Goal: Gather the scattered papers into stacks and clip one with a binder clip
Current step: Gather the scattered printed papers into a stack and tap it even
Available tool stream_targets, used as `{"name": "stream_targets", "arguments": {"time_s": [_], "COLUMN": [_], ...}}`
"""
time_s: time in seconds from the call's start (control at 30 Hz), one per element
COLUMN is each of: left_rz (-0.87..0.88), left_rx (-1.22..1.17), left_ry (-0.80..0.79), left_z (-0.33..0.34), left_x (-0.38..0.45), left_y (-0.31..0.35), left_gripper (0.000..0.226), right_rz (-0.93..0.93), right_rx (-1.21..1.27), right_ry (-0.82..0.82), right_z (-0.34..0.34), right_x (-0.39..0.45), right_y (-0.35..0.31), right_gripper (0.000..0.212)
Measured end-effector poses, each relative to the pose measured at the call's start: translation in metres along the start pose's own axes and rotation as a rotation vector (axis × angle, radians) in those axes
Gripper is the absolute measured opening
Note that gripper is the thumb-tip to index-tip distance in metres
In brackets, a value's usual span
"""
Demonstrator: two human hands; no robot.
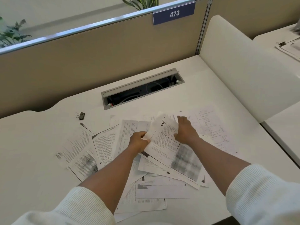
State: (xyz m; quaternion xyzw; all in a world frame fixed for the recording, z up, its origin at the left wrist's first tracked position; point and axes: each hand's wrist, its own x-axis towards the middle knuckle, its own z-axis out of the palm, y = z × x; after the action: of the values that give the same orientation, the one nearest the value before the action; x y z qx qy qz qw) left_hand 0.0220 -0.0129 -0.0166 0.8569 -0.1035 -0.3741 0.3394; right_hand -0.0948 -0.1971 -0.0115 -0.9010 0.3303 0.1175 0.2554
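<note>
Several printed sheets point(103, 143) lie scattered and overlapping across the middle of the white desk point(32, 151). My left hand point(139, 142) pinches the lower edge of a curled, lifted sheet point(155, 125). My right hand point(185, 130) rests palm down on a text sheet point(164, 143) just right of it, fingers reaching toward the far papers. A sheet with diagrams point(212, 127) lies farther right. A black binder clip point(80, 115) sits alone on the desk, up and left of the pile, apart from both hands.
An open cable hatch point(142, 88) is set into the desk behind the papers. A beige partition point(81, 59) with a blue 473 sign point(174, 13) stands at the back. A white divider point(243, 70) borders the right side; beyond it lies another clipped stack point(289, 46).
</note>
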Motion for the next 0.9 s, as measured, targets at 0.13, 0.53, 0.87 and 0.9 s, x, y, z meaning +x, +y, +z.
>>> {"name": "stream_targets", "arguments": {"time_s": [0.13, 0.53, 0.87, 0.9], "left_rz": [0.082, -0.022, -0.549, -0.560], "left_rx": [-0.016, -0.278, 0.423, 0.438], "left_ry": [-0.028, 0.120, 0.212, 0.205], "left_z": [-0.017, -0.063, -0.062, -0.059], "left_x": [0.001, 0.009, 0.005, 0.004], "left_y": [-0.004, -0.028, -0.061, -0.062], "left_gripper": [0.030, 0.042, 0.117, 0.123], "right_rz": [0.040, -0.087, -0.028, -0.019], "right_rx": [0.021, 0.221, 0.232, 0.244], "right_ry": [-0.077, -0.180, -0.042, -0.043], "right_z": [-0.014, -0.020, -0.012, -0.011], "right_x": [0.014, 0.031, 0.032, 0.032], "right_y": [-0.005, -0.024, -0.036, -0.037], "right_gripper": [0.080, 0.015, 0.010, 0.014]}}
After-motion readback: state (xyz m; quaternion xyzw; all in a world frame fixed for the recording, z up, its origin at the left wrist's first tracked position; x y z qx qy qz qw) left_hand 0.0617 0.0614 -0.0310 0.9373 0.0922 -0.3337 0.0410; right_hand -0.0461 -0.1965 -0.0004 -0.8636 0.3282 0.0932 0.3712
